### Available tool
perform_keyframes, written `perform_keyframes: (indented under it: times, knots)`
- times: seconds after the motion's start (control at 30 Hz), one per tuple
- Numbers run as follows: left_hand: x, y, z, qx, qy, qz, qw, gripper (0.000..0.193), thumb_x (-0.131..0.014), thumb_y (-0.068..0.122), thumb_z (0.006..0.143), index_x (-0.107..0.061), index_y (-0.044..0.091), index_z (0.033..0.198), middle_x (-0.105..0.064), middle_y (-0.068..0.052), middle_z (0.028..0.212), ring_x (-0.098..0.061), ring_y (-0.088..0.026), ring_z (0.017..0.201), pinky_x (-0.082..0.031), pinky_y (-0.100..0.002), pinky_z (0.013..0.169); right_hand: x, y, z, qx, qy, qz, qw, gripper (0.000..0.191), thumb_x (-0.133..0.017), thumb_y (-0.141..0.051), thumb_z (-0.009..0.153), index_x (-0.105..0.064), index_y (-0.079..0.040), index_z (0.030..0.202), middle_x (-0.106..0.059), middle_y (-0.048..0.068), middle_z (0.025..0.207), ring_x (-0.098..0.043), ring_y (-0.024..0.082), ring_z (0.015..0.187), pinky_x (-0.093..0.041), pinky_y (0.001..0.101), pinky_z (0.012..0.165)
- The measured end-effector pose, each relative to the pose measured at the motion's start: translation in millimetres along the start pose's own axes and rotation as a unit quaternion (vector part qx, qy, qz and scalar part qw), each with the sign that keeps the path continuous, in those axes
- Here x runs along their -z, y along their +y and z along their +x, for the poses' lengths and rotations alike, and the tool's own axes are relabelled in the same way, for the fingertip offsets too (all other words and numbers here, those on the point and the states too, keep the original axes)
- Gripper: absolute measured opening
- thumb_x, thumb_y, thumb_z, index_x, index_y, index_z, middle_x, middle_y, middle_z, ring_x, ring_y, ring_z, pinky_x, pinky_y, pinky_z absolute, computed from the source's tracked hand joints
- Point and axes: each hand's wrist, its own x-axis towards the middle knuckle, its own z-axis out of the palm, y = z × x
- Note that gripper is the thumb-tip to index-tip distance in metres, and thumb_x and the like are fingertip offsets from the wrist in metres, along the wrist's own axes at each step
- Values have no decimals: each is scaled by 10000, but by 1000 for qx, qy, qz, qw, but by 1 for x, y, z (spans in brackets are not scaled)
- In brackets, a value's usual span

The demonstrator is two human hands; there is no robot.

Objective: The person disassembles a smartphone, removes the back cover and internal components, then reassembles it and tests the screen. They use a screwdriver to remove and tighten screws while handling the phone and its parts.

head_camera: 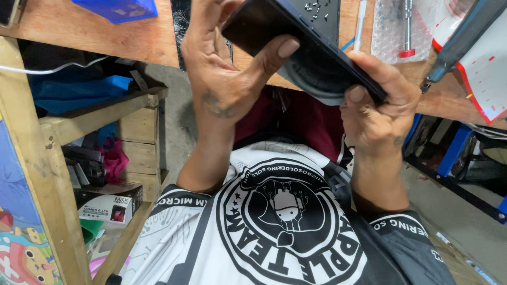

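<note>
A dark, flat phone is held tilted above my lap, in front of the wooden workbench. My left hand grips its upper left end, with the thumb pressed on the face near the edge. My right hand clasps the lower right end, fingers curled over the corner. A round dark grey piece shows just behind the phone, between both hands; I cannot tell what it is.
On the bench lie small screws on a dark mat, a white pen, a red-tipped tool on bubble wrap, and a blue tray. Wooden shelves with boxes stand left. A blue rack stands right.
</note>
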Motion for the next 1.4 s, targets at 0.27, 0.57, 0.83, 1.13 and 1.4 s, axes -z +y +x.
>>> perform_keyframes:
  times: [0.27,0.57,0.83,1.13,1.4]
  knots:
    - [17,6,20,72,-174,-81,979,148,-782,21,1071,-714,-18,1197,-750,-107,1178,-732,-132,1043,-599,-247,962,9,-7,11,-6,-55,-16,998,325,-802,-125,1020,-689,41,1276,-743,141,1164,-716,157,1028,-560,246,987]
    - [7,-3,4,87,-142,-132,977,116,-744,53,1109,-722,-24,1194,-759,-117,1186,-742,-150,1099,-596,-258,1021,-4,-17,19,71,-17,-198,977,222,-866,-78,968,-738,16,1123,-753,136,1010,-703,148,874,-539,230,794]
    - [8,-1,0,122,-147,-103,976,122,-747,69,1104,-733,-15,1191,-772,-98,1145,-731,-110,1034,-597,-237,958,-2,-31,27,94,-94,-315,940,237,-846,-41,1019,-699,19,1195,-739,144,1030,-716,170,910,-547,230,789]
    - [4,7,4,161,-144,-94,972,112,-742,76,1101,-750,2,1184,-784,-50,1059,-704,-48,898,-574,-185,795,-6,-34,32,199,-156,-416,874,250,-859,14,1059,-681,-17,1232,-705,132,1088,-707,180,945,-560,240,792]
    - [3,7,4,159,-144,-76,974,110,-747,78,1093,-752,8,1177,-780,-43,1033,-695,-46,874,-567,-184,769,1,-29,32,205,-165,-408,874,235,-841,49,1038,-708,-18,1220,-692,113,1054,-697,164,909,-554,234,757]
